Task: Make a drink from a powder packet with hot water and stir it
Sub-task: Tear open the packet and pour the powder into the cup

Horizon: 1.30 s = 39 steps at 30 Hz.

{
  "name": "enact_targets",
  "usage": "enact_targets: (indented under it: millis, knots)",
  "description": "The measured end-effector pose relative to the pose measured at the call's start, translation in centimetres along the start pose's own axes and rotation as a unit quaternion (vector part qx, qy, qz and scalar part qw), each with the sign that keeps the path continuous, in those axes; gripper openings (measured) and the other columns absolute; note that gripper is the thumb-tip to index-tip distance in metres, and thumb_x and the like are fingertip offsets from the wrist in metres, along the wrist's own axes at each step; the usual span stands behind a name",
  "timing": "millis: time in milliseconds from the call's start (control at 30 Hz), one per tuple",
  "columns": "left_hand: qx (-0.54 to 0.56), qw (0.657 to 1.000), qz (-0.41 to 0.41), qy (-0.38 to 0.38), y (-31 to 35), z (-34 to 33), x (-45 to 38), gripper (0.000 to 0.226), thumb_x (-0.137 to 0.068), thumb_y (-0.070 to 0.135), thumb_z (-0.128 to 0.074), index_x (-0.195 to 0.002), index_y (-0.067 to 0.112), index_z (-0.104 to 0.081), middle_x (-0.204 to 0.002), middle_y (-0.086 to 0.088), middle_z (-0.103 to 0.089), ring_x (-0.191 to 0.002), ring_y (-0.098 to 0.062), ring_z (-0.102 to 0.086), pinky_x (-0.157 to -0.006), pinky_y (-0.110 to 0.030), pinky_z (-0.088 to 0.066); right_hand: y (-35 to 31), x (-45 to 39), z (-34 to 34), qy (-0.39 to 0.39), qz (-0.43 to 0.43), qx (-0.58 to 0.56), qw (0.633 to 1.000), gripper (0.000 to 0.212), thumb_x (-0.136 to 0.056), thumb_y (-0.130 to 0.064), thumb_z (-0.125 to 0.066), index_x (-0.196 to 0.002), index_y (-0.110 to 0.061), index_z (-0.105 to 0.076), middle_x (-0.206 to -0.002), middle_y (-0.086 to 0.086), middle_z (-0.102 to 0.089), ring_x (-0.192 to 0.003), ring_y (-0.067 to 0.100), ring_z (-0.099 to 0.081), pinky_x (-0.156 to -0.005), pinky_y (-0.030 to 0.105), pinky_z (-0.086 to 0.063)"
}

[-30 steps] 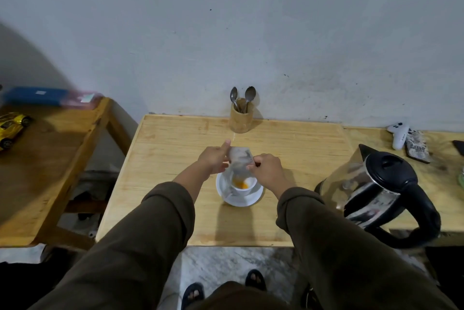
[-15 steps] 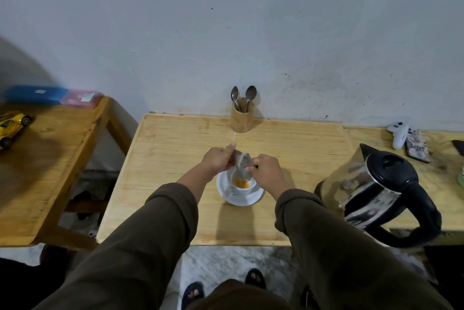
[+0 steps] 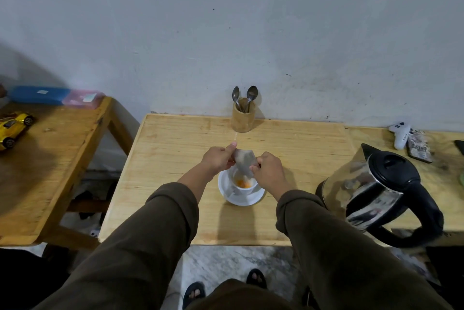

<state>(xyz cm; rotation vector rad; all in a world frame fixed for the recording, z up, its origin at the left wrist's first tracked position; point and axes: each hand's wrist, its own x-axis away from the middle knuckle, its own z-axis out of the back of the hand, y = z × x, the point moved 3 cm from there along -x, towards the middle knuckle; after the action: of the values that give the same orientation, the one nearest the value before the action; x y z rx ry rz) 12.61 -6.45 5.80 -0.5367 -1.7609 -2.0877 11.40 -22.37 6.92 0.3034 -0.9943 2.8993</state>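
Grey packet (image 3: 244,162) tilted over cup (image 3: 244,185) w/ orange powder — pinched by left hand (image 3: 218,157) & right hand (image 3: 270,171), frame centre — bare table (image 3: 175,154) to the left.

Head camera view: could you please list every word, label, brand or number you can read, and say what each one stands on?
No text can be read.
White labels on the blue box and pink box: too small.
Print on the white controller: blurred.
Pattern on the phone case: illegible.
Powder packet, electric kettle: no print legible.
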Motion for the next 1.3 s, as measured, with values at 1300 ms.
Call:
enact_targets:
  millis: [1300]
  knots:
    - [-0.028,0.998,-0.052,-0.007,0.9,0.4,2.6,0.083,-0.062,0.071,-0.057,-0.093,-0.006,-0.07,-0.105,-0.023,-0.073,-0.105,-0.034,-0.069,-0.101,-0.046,-0.051,-1.5,1.9,0.7,0.035,-0.034,-0.079,0.996,0.02,-0.083,-0.007,-0.062,-0.086,-0.007,-0.042,-0.087,0.007,-0.049,-0.082,0.02,-0.047,-0.065,0.025,-0.032]
